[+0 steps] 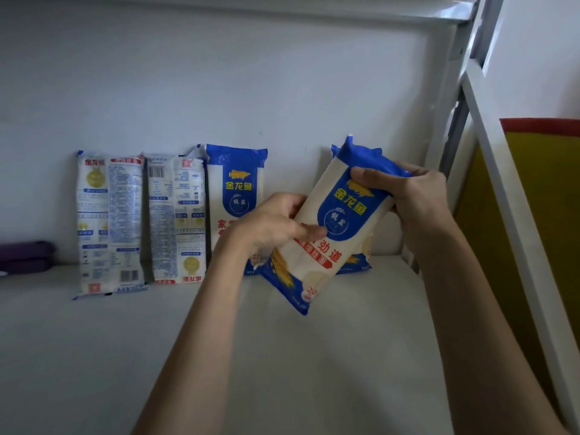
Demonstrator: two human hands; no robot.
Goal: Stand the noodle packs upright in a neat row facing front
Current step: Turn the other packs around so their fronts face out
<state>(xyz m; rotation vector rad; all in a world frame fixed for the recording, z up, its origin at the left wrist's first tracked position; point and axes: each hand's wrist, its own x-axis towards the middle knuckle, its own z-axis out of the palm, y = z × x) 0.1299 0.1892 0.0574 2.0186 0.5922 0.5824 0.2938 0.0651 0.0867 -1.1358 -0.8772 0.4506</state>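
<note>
The left hand (273,224) and right hand (414,196) clasp the tilted noodle pack (332,233); its slick film likely favours side grips.

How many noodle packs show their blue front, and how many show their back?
Blue front showing: 3, the held pack, the middle pack and the pack behind it
Back showing: 2, the far-left pack and the upside-down pack
Total: 5

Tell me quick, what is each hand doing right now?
Left hand: closed on the lower half of the tilted noodle pack.
Right hand: closed on the same pack's blue top end.
</note>
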